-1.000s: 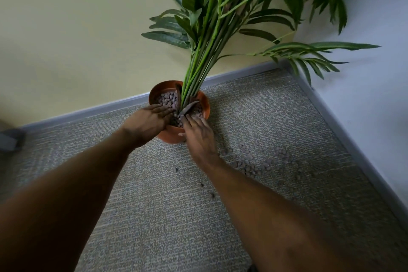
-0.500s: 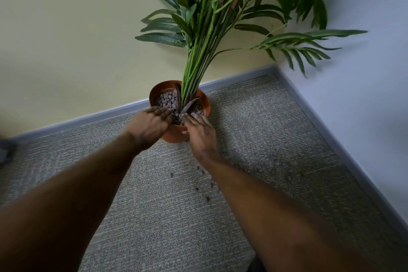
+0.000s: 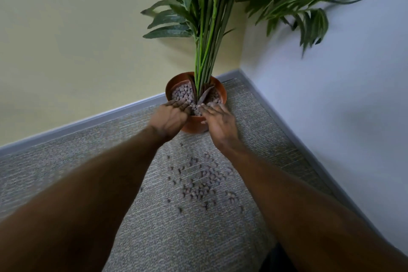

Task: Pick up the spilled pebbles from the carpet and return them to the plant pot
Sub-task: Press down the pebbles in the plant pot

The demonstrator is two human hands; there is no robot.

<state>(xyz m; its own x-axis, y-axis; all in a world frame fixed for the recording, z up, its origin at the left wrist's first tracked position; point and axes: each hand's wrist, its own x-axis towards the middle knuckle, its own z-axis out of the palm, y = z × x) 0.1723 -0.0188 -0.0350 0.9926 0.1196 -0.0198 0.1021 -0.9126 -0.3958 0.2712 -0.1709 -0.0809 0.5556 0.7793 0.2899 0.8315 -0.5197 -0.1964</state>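
Both hands reach over the near rim of the terracotta plant pot (image 3: 217, 90): the left hand (image 3: 170, 117) at its 7 o'clock with fingers curled, the right hand (image 3: 218, 121) at 5 o'clock with fingers spread flat; whether either holds pebbles cannot be told. Spilled pebbles (image 3: 199, 180) lie scattered on the grey carpet (image 3: 66, 161) at 6 o'clock from the pot, between the forearms.

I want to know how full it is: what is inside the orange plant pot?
The plant pot holds grey-brown pebbles around green stems. The left hand and right hand cover its near side; any soil is hidden.
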